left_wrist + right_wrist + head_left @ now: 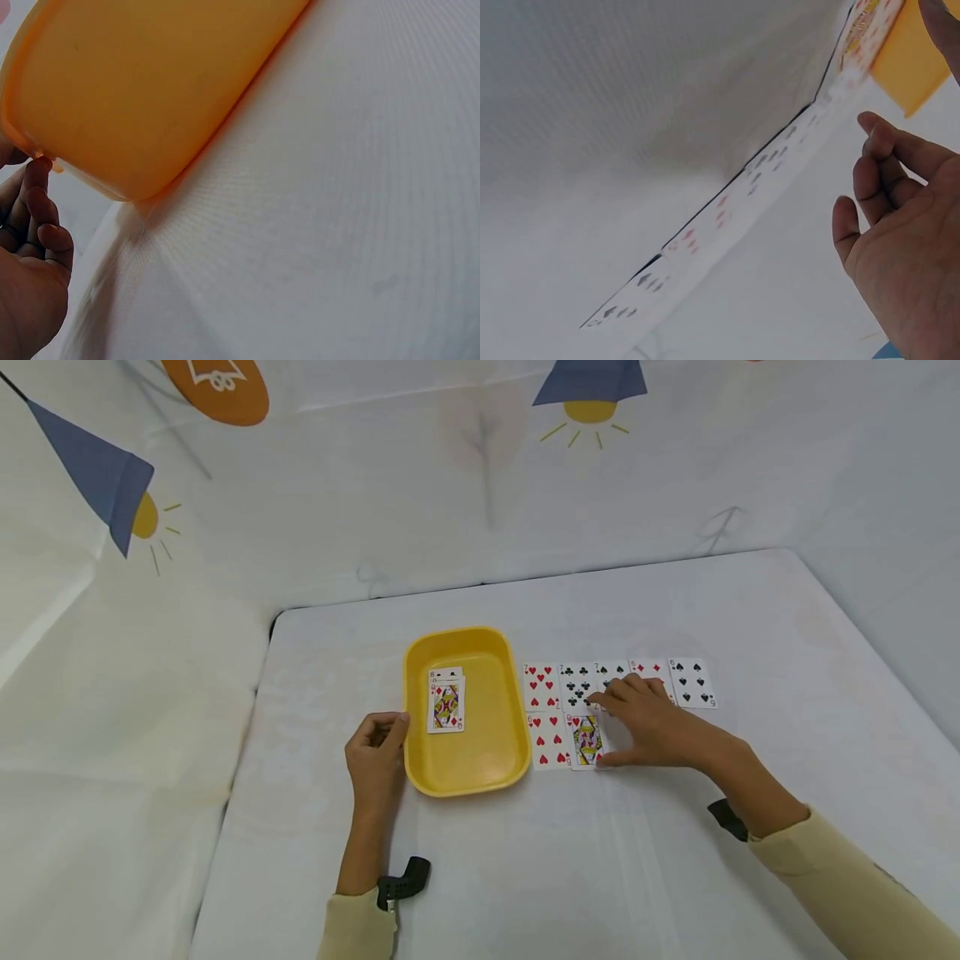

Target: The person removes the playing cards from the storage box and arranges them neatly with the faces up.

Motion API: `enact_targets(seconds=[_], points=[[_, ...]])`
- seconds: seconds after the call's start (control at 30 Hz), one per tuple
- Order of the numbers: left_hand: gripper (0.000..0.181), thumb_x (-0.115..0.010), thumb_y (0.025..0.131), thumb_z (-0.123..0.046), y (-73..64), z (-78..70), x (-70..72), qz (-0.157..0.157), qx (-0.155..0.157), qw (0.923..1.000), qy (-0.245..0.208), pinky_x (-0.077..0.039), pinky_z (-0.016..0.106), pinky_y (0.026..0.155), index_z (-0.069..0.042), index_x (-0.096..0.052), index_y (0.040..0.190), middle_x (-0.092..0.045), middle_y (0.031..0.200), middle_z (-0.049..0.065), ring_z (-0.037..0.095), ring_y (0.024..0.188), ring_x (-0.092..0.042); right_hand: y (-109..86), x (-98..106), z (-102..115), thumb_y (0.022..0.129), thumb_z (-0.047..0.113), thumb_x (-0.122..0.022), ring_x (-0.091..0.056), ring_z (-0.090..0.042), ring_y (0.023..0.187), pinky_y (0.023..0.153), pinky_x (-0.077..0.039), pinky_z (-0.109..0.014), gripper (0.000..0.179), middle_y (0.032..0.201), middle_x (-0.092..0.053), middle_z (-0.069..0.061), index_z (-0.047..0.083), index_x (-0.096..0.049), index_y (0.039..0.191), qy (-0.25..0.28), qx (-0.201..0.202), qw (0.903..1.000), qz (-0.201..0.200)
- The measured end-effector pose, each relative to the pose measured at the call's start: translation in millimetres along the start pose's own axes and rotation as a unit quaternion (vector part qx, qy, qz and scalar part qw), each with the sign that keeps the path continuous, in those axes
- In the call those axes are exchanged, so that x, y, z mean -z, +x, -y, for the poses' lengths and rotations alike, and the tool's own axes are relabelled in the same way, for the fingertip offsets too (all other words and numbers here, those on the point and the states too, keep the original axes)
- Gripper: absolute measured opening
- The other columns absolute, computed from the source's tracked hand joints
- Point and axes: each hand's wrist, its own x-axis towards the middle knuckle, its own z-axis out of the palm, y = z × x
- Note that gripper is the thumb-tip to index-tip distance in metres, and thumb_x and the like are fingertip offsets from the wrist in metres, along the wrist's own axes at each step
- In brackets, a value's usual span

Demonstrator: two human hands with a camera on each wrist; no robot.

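Observation:
My left hand (377,752) pinches the left rim of a yellow plastic tray (468,785) between thumb and fingers; the left wrist view shows the fingertips at the tray's edge. Inside the tray, a queen of diamonds (447,706) overlaps other cards, one marked 8. To the tray's right, my right hand (648,727) is over the cards, thumb and fingers spread apart. Its thumb tip is at the lower right of a face card with a red heart (587,741). The fingers reach over a seven of spades (611,672) and partly hide the card with red diamonds (648,667).
A seven of hearts (541,687), seven of clubs (576,683) and six of spades (693,683) lie in the upper row. Below, a six of hearts (548,742) lies beside the tray. White cloth covers the table (525,868), and printed fabric walls (420,510) surround it.

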Motion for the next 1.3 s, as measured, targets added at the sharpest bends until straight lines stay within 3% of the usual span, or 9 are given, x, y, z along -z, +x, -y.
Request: enact_targets(seconds=[0.37, 0.53, 1.0, 1.3], points=[[0.024, -0.075, 0.091, -0.031, -1.8, 1.8, -1.7, -0.005, -0.002, 1.0, -0.004, -0.05, 0.021, 0.065, -0.007, -0.072, 0.097, -0.066, 0.089, 0.009, 0.022, 0.077, -0.058, 23.6, 17.8, 16.7, 0.077, 0.046, -0.084, -0.041, -0.023, 0.11, 0.088, -0.03, -0.044, 0.075, 0.116, -0.056, -0.007, 0.006, -0.059, 0.135, 0.049, 0.025, 0.9974, -0.047], [0.027, -0.075, 0.091, -0.031, -3.4, 1.6, -4.5, -0.004, -0.005, 0.9999, -0.009, -0.05, 0.021, 0.065, -0.006, -0.072, 0.098, -0.065, 0.089, 0.01, 0.022, 0.077, -0.058, 36.8, 22.8, 28.6, 0.081, 0.048, -0.081, -0.04, -0.021, 0.109, 0.089, -0.029, -0.042, 0.072, 0.116, -0.055, -0.005, 0.007, -0.058, 0.136, 0.056, 0.04, 0.9964, -0.049], [0.026, -0.074, 0.091, -0.034, -4.0, -0.1, -15.0, 0.001, 0.001, 1.0, -0.004, -0.049, 0.021, 0.065, -0.009, -0.072, 0.096, -0.065, 0.089, 0.008, 0.022, 0.079, -0.058, 69.8, 21.4, 55.6, 0.078, 0.054, -0.081, -0.041, -0.022, 0.11, 0.094, -0.03, -0.045, 0.074, 0.115, -0.056, -0.004, 0.008, -0.06, 0.133, 0.023, 0.062, 0.9967, -0.047], [0.026, -0.075, 0.091, -0.035, -3.9, -1.0, -16.7, 0.001, -0.007, 1.0, 0.0, -0.049, 0.021, 0.065, -0.009, -0.072, 0.096, -0.065, 0.089, 0.009, 0.022, 0.078, -0.058, 90.5, 12.4, 75.2, 0.083, 0.054, -0.077, -0.04, -0.023, 0.105, 0.091, -0.03, -0.043, 0.07, 0.111, -0.053, -0.005, 0.004, -0.062, 0.13, -0.012, 0.114, 0.9919, -0.054]])
